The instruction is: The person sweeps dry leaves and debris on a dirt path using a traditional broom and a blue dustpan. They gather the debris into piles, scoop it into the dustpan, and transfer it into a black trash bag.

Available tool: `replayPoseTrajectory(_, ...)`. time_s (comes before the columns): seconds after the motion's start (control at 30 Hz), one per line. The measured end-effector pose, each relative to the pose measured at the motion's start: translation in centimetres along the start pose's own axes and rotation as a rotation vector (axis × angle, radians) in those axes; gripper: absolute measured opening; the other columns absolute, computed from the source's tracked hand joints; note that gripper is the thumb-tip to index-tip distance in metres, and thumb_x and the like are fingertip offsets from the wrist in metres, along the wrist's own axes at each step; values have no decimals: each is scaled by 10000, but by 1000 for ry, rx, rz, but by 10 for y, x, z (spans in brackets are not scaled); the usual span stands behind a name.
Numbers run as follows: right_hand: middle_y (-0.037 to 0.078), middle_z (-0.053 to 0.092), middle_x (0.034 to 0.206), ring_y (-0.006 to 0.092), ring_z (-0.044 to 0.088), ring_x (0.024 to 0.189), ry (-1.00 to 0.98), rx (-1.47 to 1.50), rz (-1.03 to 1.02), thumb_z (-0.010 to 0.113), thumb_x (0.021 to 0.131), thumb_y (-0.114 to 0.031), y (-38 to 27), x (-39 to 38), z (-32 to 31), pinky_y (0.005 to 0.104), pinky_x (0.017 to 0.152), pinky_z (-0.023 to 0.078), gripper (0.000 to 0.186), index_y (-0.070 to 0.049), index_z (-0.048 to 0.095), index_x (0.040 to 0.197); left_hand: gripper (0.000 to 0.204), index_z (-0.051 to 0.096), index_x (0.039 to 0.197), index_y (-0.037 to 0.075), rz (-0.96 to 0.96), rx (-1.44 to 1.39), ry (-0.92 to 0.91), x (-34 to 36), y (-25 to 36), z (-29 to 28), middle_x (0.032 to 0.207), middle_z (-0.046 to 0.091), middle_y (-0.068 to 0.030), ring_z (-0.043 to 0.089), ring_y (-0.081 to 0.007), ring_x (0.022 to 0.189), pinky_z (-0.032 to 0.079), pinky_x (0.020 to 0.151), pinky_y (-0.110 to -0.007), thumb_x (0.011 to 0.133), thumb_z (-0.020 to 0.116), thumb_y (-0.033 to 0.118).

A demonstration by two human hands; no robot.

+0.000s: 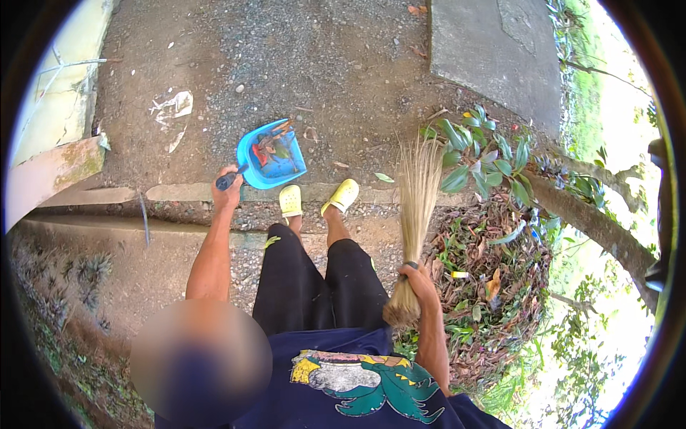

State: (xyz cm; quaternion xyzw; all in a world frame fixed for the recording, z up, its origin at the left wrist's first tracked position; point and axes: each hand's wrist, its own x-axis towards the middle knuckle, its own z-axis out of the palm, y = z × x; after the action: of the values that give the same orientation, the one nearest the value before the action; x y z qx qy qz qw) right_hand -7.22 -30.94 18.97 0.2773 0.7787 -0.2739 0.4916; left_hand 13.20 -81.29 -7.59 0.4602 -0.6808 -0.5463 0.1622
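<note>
My left hand [226, 187] is closed round the dark handle of a blue dustpan [244, 151]. Dry leaves [274, 151] and bits of debris lie in the pan, which is just ahead of my feet. In my right hand [417, 277] is a stick broom [419, 193], gripped near its bound end. Its long pale bristles point away from me, fanning out beside a leafy plant. Whether the bristle tips touch the ground I cannot tell.
Yellow clogs [344, 195] are on my feet. A big heap of leaves [493, 286] lies to the right, below a leafy plant [475, 154] and a slanting trunk [586, 222]. Pale litter [174, 107] lies on the gravel ground ahead. A concrete slab [493, 64] is at far right, a wall [61, 107] at left.
</note>
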Motion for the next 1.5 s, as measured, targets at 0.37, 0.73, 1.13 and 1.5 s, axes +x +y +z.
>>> replayPoseTrajectory(0.37, 87, 646, 857, 198, 649, 706, -213, 16, -36, 723, 864, -201, 14, -56, 49, 360, 665, 531, 332, -21, 585, 1106, 277, 693, 1087, 12, 113, -210, -97, -16, -21, -31, 1120, 625, -50, 567, -107, 930, 483, 842, -278, 839, 733, -106)
replayPoseTrajectory(0.73, 269, 721, 1021, 412, 699, 955, -133, -486, -264, 735, 788, -351, -31, 13, 172, 476, 874, 539, 655, 41, 558, 1281, 206, 682, 1055, 69, 80, 48, -53, -10, -26, -28, 1034, 670, -37, 625, -172, 928, 514, 877, -335, 864, 746, 24)
replayPoseTrajectory(1.13, 181, 693, 1081, 279, 655, 1004, -247, -315, -349, 747, 830, -406, -28, -123, 12, 398, 905, 501, 626, 3, 574, 1271, 218, 700, 1019, 85, -71, 26, -61, -1, 56, -34, 971, 644, -5, 591, -151, 891, 501, 833, -351, 832, 790, 149)
replayPoseTrajectory(1.5, 94, 645, 922, 185, 642, 826, 15, 473, -428, 750, 831, -211, -73, -98, -88, 338, 734, 527, 448, 35, 569, 1159, 210, 667, 1056, 117, -328, -320, -69, 14, 218, 41, 935, 610, -10, 586, -143, 848, 467, 678, -331, 865, 755, 120)
